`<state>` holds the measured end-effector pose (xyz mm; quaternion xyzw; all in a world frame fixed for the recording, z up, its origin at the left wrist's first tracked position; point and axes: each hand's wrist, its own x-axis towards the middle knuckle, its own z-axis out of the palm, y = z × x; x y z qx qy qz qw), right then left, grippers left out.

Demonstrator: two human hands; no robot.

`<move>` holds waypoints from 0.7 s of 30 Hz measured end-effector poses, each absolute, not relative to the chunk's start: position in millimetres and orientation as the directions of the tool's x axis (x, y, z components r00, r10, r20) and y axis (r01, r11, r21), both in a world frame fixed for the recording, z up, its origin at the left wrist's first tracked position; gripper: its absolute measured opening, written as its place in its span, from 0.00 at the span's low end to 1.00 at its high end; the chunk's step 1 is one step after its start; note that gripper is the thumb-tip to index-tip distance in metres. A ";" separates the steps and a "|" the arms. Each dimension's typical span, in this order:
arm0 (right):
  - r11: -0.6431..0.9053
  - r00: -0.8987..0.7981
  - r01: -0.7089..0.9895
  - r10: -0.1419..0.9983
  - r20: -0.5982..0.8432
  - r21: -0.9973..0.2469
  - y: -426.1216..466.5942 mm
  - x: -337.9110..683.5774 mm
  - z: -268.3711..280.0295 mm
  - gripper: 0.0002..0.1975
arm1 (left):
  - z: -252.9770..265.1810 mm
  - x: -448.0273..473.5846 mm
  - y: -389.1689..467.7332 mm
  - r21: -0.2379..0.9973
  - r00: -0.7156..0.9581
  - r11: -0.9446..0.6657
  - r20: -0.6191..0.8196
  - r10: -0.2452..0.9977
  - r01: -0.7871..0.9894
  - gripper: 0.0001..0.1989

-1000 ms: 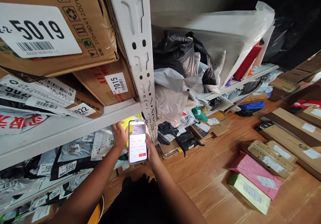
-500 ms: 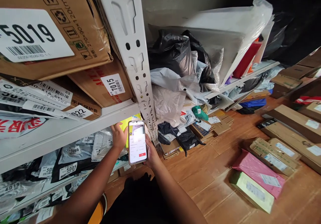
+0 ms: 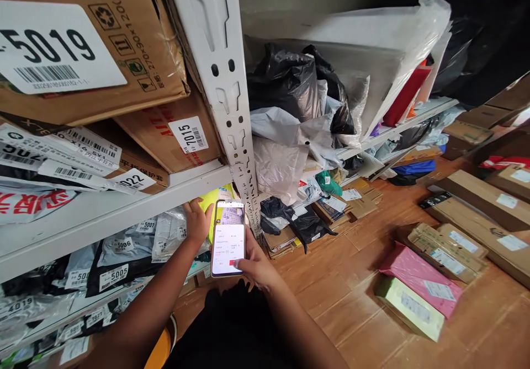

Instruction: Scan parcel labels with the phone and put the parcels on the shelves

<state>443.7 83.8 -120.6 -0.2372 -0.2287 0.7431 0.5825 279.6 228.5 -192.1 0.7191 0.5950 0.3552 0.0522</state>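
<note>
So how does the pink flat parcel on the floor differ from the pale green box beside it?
The pink flat parcel is soft-looking, thin and wide; the pale green box is stiffer, narrower and thicker. The pink parcel lies farther from the camera, the green box nearer. Both lie on the wooden floor, touching, each bearing a white label.

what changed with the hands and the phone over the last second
The right hand shifted its grip, and its thumb has come over the lower screen of the phone, which tilted a little. The left hand stays on the yellow parcel on the lower shelf.
</note>
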 end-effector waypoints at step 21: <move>-0.272 -0.056 -0.780 0.928 -0.369 -0.564 -4.0 471.1 -139.8 0.44 | -151.6 320.2 253.4 0.350 0.067 -0.141 0.215 0.974 0.926 0.12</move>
